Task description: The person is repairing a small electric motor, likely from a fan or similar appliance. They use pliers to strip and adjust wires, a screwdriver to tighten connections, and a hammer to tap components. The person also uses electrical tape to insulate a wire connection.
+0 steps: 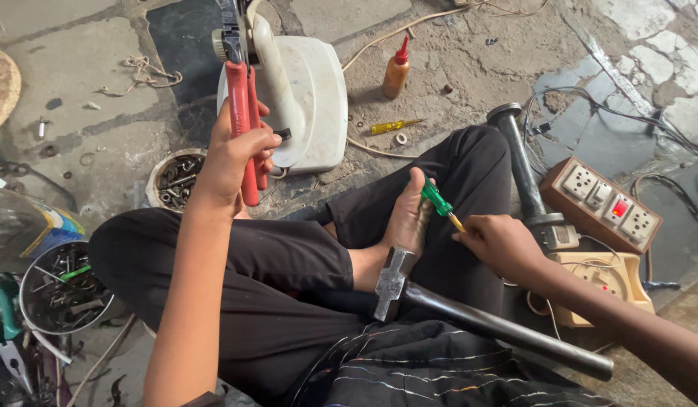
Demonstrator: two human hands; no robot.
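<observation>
red pliers (243,113) | in left hand (232,154) grip | screwdriver (441,205) at right hand (500,243)

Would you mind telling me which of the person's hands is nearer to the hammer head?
The right hand. It sits just to the right of the hammer head, holding a green-handled screwdriver. The left hand is raised well up and to the left, gripping red-handled pliers.
</observation>
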